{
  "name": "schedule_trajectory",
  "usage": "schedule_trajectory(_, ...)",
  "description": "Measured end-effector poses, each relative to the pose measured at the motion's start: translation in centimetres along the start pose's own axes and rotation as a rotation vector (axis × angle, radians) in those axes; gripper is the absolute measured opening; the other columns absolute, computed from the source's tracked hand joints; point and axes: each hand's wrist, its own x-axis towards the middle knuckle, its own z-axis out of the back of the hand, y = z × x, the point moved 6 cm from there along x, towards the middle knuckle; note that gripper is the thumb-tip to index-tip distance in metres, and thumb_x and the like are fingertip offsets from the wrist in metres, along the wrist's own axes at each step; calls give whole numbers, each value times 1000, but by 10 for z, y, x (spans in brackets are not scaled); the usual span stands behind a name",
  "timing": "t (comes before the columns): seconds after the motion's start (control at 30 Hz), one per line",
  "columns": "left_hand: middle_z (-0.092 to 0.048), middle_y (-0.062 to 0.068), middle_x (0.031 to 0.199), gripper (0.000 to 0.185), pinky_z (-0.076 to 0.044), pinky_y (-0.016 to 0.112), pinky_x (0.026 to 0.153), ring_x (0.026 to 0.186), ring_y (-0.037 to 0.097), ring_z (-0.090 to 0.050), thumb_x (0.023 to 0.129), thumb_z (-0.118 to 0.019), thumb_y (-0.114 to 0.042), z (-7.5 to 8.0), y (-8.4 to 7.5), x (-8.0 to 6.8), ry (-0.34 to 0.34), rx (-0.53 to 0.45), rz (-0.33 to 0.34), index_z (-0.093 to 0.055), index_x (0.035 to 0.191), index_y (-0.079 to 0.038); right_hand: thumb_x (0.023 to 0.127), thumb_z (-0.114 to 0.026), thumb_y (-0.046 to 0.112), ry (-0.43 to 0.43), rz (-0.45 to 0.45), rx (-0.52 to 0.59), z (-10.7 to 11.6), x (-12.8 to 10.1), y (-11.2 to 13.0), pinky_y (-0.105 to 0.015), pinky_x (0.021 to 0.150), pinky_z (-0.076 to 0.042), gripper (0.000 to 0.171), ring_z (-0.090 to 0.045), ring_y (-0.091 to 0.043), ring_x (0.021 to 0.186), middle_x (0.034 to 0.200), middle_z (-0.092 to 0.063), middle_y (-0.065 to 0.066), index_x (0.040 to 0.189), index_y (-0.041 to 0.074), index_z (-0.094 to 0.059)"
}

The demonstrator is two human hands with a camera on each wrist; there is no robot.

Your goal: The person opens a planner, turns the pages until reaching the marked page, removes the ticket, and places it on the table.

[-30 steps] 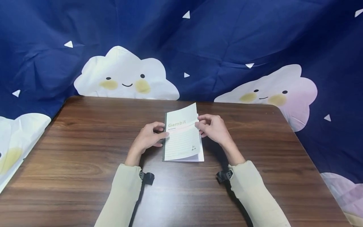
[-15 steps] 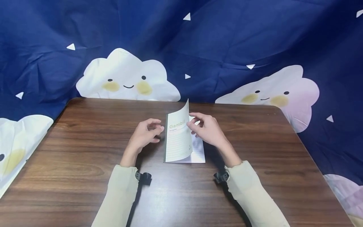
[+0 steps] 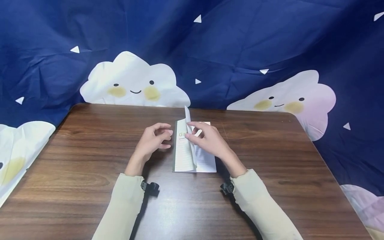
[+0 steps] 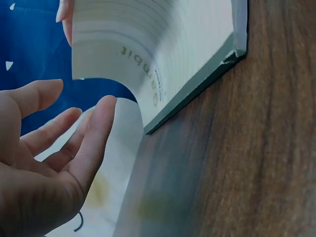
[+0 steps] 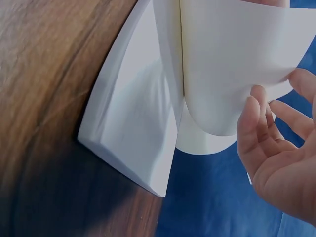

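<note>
A notebook (image 3: 207,160) with a dark green spine lies on the table, partly opened. Its pale front cover (image 3: 183,156), printed with "Gambit", stands lifted and bent over to the left. My right hand (image 3: 210,141) pinches the cover's free edge, thumb on the printed side and fingers on the inner side. White inner pages (image 5: 136,111) show under the raised cover in the right wrist view. To the left of the spine (image 4: 197,81), my left hand (image 3: 151,140) hovers with fingers loosely bent and nothing in them; a gap separates it from the notebook in the left wrist view.
The brown wood-grain table (image 3: 90,173) extends around the notebook. Behind it hangs a dark blue cloth (image 3: 222,40) with smiling white clouds and small white triangles. Black straps with cameras (image 3: 151,188) sit at both sleeve cuffs.
My right hand has moved left, folding the cover from nearly flat to upright and past it, exposing pages. My left hand has let go of the spine edge and drawn slightly left.
</note>
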Motion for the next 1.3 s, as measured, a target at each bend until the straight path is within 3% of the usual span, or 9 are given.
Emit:
schedule_trajectory(0.23, -60, 24, 117, 41, -62, 43, 76, 101, 39, -60, 97, -64, -6, -2, -5, 2, 0, -46, -38, -54, 135, 7, 93, -73, 30, 42, 6, -40, -10, 3, 2, -32, 65, -54, 51, -64, -21, 74, 101, -63, -9, 137, 7, -63)
schedule_trajectory(0.5, -61, 20, 114, 50, -62, 42, 76, 106, 38, -62, 95, -67, -4, -10, -1, 2, 48, -59, 0, -49, 140, 7, 93, -75, 29, 93, -8, -31, -23, 4, -1, -31, 65, -52, 55, -61, -24, 78, 106, -58, -12, 140, 7, -60)
schedule_trajectory(0.7, -61, 14, 108, 46, -62, 40, 75, 102, 35, -61, 94, -68, 1, -13, -1, 1, 33, -142, 19, -52, 137, 5, 89, -79, 30, 106, 37, -52, -30, 6, 4, -30, 68, -48, 58, -56, -21, 77, 101, -54, -7, 139, 7, -60)
schedule_trajectory(1.0, -61, 8, 101, 47, -62, 38, 74, 88, 15, -63, 91, -68, 5, -17, 2, 2, 30, -208, 36, -53, 136, 7, 86, -83, 32, 111, 50, -69, -33, 7, 8, -31, 69, -46, 63, -54, -25, 79, 101, -56, -9, 139, 9, -59)
schedule_trajectory(1.3, -60, 9, 100, 46, -62, 40, 72, 85, 15, -62, 91, -65, 10, -16, 3, 5, 35, -239, 34, -52, 135, 7, 87, -82, 36, 110, 41, -98, -36, 7, 7, -31, 70, -46, 62, -53, -20, 80, 101, -56, -7, 138, 10, -58)
